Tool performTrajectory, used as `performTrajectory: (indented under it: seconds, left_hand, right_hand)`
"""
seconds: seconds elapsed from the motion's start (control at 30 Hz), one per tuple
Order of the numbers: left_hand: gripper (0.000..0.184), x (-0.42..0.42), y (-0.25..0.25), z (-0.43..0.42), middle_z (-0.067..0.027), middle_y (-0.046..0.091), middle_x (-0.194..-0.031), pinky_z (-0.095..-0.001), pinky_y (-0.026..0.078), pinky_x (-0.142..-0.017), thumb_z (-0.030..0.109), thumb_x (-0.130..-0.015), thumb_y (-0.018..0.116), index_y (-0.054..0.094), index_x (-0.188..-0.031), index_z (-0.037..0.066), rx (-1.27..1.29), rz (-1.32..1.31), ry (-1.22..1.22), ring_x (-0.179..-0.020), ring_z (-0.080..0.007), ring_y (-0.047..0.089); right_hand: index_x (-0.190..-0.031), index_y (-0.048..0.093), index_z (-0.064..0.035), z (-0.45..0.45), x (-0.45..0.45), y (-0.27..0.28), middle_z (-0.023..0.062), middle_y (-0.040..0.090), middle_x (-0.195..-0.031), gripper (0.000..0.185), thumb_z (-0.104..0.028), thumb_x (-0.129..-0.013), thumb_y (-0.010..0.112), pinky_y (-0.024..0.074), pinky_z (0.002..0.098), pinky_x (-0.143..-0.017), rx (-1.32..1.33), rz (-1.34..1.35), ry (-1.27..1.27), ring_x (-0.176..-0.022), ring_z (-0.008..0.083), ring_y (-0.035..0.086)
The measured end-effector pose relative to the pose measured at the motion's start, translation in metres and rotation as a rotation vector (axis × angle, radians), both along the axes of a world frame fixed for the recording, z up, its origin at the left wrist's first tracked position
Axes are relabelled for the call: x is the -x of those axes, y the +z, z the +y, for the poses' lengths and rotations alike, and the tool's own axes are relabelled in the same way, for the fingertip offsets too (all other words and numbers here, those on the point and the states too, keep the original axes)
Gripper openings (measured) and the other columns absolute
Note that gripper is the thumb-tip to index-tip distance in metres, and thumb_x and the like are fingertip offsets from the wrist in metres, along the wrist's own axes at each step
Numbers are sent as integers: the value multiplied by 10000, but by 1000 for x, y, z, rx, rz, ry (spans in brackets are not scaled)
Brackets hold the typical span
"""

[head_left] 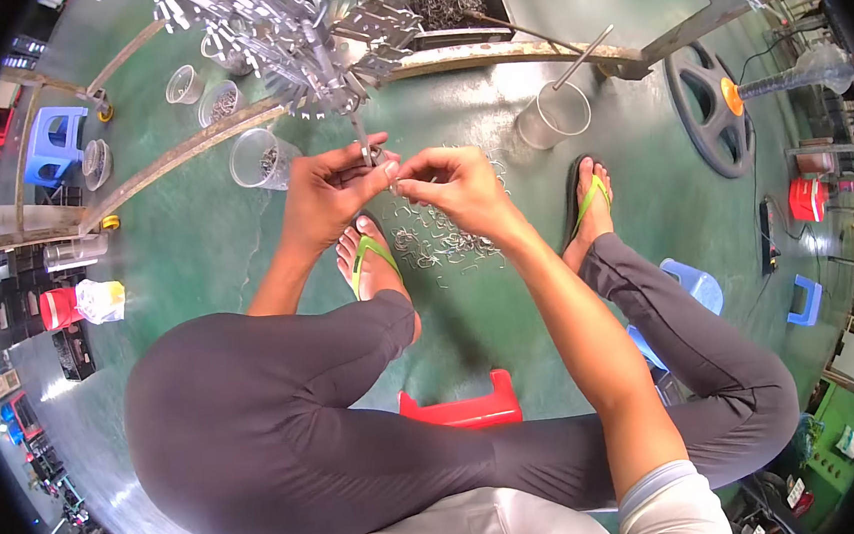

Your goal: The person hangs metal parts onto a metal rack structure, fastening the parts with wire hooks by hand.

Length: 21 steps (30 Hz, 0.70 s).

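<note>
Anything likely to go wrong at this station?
1. Left hand and right hand meet at something too small to identify; dropped, it might vanish among metal bits on the floor.
2. Those bits lie beside the left flip-flop; bare toes could get pricked.
3. The rod leaning in the clear container might topple it if knocked.

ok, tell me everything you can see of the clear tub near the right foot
The clear tub looks like see-through plastic, round, open-topped and lidless. It stands upright on the green floor, just beyond the right foot. A grey rod slants up from its far side; its lower end may sit inside. Contents can't be made out. Neither the left hand nor the right hand touches it.
</note>
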<state>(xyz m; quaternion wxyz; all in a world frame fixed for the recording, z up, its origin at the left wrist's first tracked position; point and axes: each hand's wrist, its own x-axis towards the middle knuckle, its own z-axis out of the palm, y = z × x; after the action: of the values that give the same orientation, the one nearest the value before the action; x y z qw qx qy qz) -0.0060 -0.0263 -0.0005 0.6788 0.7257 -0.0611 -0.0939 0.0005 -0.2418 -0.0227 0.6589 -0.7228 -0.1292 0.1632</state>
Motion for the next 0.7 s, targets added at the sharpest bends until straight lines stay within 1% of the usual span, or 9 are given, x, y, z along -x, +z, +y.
performTrajectory:
  seconds: [0.17, 0.2, 0.33, 0.37, 0.4, 0.43, 0.57, 0.67, 0.7]
  left_hand:
    - [398, 5, 8, -1, -116, 765, -1046, -315, 598, -920, 8, -876, 806, 686, -1243, -89, 22, 55, -79, -975, -160, 731]
    - [401, 4, 9, 0, -121, 763, -1054, -322, 599, -924, 5, -876, 804, 683, -1246, -90, 10, 69, -85, -979, -169, 732]
    - [405, 5, 12, 9, -143, 756, -1072, -353, 605, -939, -15, -876, 794, 675, -1254, -98, -2, 159, -67, -995, -207, 739]
    - [404, 5, 12, 9, -150, 755, -1073, -361, 607, -942, -22, -876, 790, 673, -1255, -100, 7, 184, -56, -999, -218, 741]
    - [403, 6, 11, 10, -154, 754, -1077, -368, 607, -946, -28, -875, 788, 672, -1254, -101, 12, 186, -53, -1000, -224, 742]
    - [402, 6, 11, 13, -158, 752, -1082, -375, 608, -950, -33, -875, 785, 671, -1254, -103, 16, 187, -49, -1000, -231, 743]
    - [406, 8, 12, 19, -170, 749, -1102, -389, 608, -957, -48, -874, 779, 665, -1259, -107, 30, 212, -30, -1004, -243, 744]
    - [414, 9, 13, 22, -168, 749, -1109, -389, 606, -961, -46, -877, 777, 659, -1269, -102, 45, 230, -27, -1014, -243, 742]
    - [414, 9, 14, 23, -168, 749, -1112, -389, 606, -960, -48, -877, 776, 659, -1270, -100, 43, 228, -23, -1017, -245, 741]
  right_hand:
    - [-1032, 765, 10, -18, 2, -13, 84, 761, -959, 166, -63, -889, 807, 582, 301, -856, -352, 271, 49, -920, 156, 718]
    - [-1013, 758, 5, -21, 1, -14, 90, 764, -926, 160, -59, -877, 814, 583, 298, -803, -331, 264, -15, -864, 153, 721]
    - [-888, 744, 8, -33, 9, -45, 83, 753, -780, 113, -80, -819, 760, 562, 296, -653, 204, 262, 401, -708, 119, 700]
    - [-846, 768, -9, -33, 18, -61, 148, 757, -772, 147, -74, -715, 784, 583, 358, -658, 501, 234, 587, -732, 194, 747]
    - [-809, 773, -15, -36, 43, -95, 202, 745, -772, 135, -57, -681, 759, 597, 431, -684, 631, 21, 604, -764, 301, 758]
    - [-795, 769, -14, -36, 60, -118, 240, 734, -799, 132, -47, -668, 749, 602, 475, -733, 768, 37, 684, -812, 374, 752]
    - [-837, 740, 40, -36, 99, -163, 273, 739, -921, 261, -163, -702, 834, 611, 495, -790, 852, 95, 749, -895, 419, 741]
    - [-922, 737, 50, -19, 64, -116, 280, 736, -967, 354, -229, -735, 851, 611, 492, -825, 935, 190, 705, -951, 436, 730]
    - [-936, 727, 54, -15, 57, -129, 284, 729, -934, 316, -206, -778, 810, 608, 506, -828, 960, 54, 537, -940, 454, 725]
